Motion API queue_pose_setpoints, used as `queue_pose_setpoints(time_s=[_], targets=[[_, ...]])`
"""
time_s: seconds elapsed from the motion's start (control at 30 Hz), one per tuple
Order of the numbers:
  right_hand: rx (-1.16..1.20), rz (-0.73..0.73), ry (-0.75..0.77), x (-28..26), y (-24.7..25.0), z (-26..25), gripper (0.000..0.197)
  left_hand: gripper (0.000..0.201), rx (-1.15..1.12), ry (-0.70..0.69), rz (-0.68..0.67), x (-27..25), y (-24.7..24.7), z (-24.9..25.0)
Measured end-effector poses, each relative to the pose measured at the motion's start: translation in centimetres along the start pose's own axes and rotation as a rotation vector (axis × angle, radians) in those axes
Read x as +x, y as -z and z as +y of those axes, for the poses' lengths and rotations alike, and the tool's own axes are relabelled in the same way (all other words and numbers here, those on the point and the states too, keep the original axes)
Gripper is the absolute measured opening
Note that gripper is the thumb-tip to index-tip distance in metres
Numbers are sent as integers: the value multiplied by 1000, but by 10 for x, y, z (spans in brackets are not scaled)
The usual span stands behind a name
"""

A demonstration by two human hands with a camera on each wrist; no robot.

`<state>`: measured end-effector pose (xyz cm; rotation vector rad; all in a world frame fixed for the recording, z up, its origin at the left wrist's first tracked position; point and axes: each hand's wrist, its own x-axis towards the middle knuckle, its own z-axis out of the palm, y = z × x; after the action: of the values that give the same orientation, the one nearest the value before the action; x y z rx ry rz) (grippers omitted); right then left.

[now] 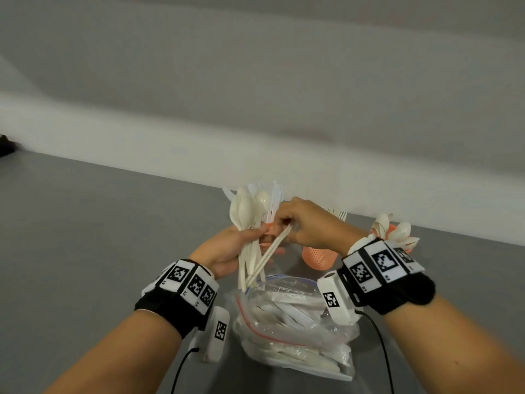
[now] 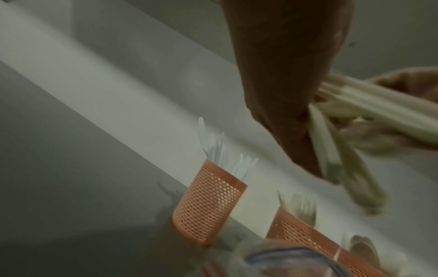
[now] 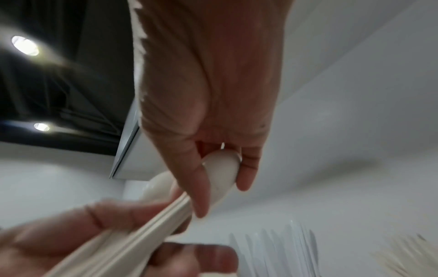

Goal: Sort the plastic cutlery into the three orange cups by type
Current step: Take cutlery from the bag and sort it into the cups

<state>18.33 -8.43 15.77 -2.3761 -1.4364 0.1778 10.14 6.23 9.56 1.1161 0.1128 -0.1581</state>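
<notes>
While left hand (image 1: 227, 248) grips spoons (image 1: 247, 211), right hand (image 1: 309, 223) pinches one.

You've got three orange mesh cups: left (image 1: 267, 231), middle (image 1: 319, 255), right (image 1: 390, 228). One zip bag (image 1: 292, 322) of cutlery near you, two hands busy. The spoons in your fist are too bunched to count.

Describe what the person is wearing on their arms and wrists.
Both forearms are bare, with no sleeves. The left wrist and right wrist each carry a black band ringed with white tiles bearing black square-patterned markers. A white camera block hangs under each, with a thin black cable trailing away.
</notes>
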Motion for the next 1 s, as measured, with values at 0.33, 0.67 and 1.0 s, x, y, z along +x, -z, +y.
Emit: queue_pose_setpoints(time_s=[0.33, 0.67, 1.0], targets=[[181, 520, -20, 10, -23, -10, 25, 12, 114, -102, 90, -1, -12, -8], [323, 549, -205, 15, -49, -27, 20, 52, 436, -335, 303, 3, -33, -13], [721, 441, -271, 8, -37, -19, 6, 76, 189, -281, 242, 5, -25, -15]])
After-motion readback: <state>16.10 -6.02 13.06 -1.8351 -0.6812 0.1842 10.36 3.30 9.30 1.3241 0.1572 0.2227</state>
